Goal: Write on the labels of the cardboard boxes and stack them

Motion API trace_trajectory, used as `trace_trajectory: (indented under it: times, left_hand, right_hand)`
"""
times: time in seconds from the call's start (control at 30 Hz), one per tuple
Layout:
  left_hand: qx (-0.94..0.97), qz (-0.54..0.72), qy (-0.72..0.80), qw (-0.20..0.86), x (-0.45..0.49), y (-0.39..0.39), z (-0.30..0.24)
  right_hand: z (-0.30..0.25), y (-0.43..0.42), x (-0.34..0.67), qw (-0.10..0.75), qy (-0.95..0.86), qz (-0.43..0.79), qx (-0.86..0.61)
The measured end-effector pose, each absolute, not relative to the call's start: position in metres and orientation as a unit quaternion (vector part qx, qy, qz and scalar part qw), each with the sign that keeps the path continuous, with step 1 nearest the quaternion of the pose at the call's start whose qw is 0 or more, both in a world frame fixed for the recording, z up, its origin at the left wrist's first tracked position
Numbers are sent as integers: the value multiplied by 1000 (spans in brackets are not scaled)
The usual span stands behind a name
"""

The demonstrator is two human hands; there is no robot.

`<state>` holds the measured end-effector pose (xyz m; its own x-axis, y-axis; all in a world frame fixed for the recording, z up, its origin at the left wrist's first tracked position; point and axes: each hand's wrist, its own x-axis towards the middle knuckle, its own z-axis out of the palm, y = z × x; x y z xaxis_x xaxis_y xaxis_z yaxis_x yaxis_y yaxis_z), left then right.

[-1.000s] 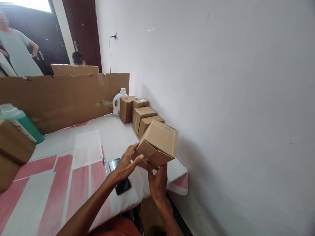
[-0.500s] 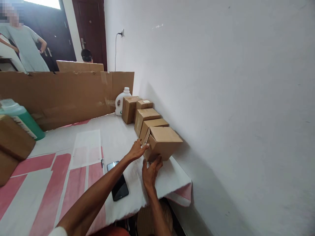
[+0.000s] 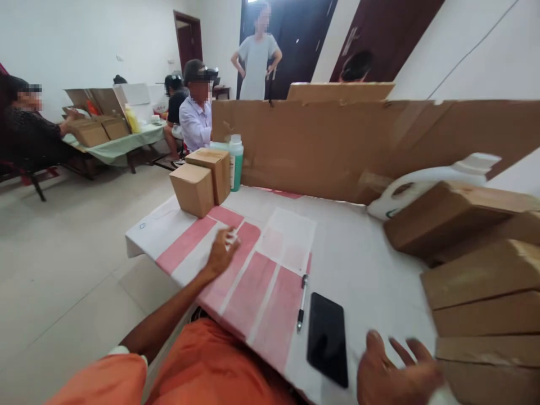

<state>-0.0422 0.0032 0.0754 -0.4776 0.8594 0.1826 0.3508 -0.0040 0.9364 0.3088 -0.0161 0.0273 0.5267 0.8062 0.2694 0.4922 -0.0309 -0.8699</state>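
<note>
My left hand [image 3: 221, 251] hovers over the pink-and-white cloth, its fingers loosely curled and apart, with nothing visible in them. Nearest to it are two cardboard boxes, a front one [image 3: 192, 190] and one behind [image 3: 213, 167]. At the lower right my right hand [image 3: 392, 368] is open, fingers spread and a little blurred. It lies between a black phone [image 3: 328, 337] and a row of several cardboard boxes [image 3: 485, 315], apart from both. A pen [image 3: 302, 302] lies left of the phone, below a pale sheet [image 3: 287, 236].
A bottle of green liquid [image 3: 236, 166] stands behind the left boxes. A white jug [image 3: 439, 180] is at the back right. An upright cardboard panel [image 3: 316, 146] borders the table's far side. Several people sit or stand beyond, some at a green-covered table [image 3: 122, 143].
The view has swung left. Both hands have come off the front box of the right row. My left hand is now over the table's left part; the right has opened beside the phone.
</note>
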Motion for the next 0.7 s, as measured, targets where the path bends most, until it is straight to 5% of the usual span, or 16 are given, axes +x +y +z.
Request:
trace_trajectory:
  times: [0.23,0.5,0.7]
  left_hand:
    - [271,613,739,68,-224,49,113]
    - [218,617,720,232,-300,94,99]
    - [301,609,687,256,-235,67,61]
  right_hand:
    - [58,29,134,452,-684,309,-482]
    - [36,74,-4,318,-737,471,-365]
    - [65,128,-60,346,-670,544,-369]
